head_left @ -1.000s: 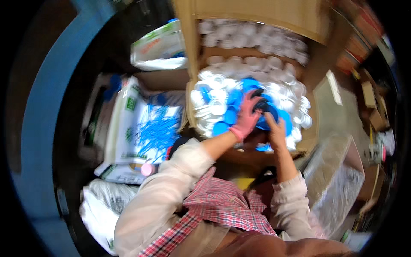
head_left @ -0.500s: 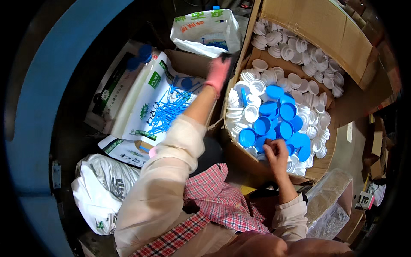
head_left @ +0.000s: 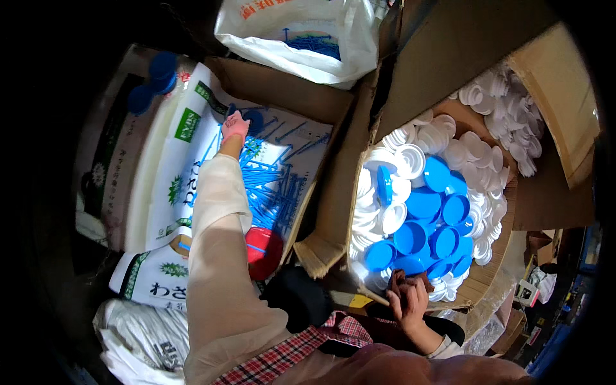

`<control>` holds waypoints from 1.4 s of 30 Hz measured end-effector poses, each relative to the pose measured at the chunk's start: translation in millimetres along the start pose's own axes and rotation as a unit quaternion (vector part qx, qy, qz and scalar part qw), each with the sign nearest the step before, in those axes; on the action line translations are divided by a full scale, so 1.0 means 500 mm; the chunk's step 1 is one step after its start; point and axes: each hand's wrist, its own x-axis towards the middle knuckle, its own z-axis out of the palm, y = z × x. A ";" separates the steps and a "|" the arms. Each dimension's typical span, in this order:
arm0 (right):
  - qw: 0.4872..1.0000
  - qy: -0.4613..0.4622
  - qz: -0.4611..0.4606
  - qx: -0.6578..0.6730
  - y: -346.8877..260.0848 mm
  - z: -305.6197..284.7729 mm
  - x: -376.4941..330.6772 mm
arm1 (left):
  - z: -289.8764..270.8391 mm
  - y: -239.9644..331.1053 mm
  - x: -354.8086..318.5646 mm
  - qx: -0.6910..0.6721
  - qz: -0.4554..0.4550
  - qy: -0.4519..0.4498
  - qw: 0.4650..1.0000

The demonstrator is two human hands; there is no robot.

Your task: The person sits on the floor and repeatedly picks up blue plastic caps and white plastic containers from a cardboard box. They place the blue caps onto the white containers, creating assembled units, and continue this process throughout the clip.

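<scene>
My left hand [head_left: 235, 126], in a pink glove, reaches into the box lined with printed white film [head_left: 295, 122]. Its fingers are closed among long thin blue plastic sticks [head_left: 266, 176], beside a blue round cap [head_left: 255, 120]; what they pinch is too small to make out. My bare right hand [head_left: 410, 303] is at the near edge of the cardboard box of caps. It is closed round a crumpled dark brown piece [head_left: 405, 280], perhaps cloth. Just beyond it lie blue caps [head_left: 410, 237] on top of stacked white caps [head_left: 393, 218].
A white bag [head_left: 289, 54] with more blue sticks stands behind the lined box. A red round piece [head_left: 264, 253] lies near my left forearm. Cardboard flaps [head_left: 321, 253] rise between the boxes. A white sack [head_left: 144, 340] sits at lower left.
My left hand has moved from beside the white bag, leftward and down to the blue sticks. My right hand has drawn back from the blue caps and now has the brown piece in it. The view has shifted.
</scene>
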 end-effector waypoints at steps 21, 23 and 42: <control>0.998 -0.056 0.008 -0.014 -0.002 -0.005 0.029 | -0.497 -0.217 0.097 -0.050 -0.062 0.377 0.923; 0.998 -0.055 -0.004 0.004 0.001 -0.001 0.036 | -0.493 -0.292 0.159 0.013 -0.093 0.304 0.948; 0.979 0.061 0.005 0.194 0.014 -0.038 0.005 | -0.304 0.378 -0.701 -0.146 0.537 -0.024 0.831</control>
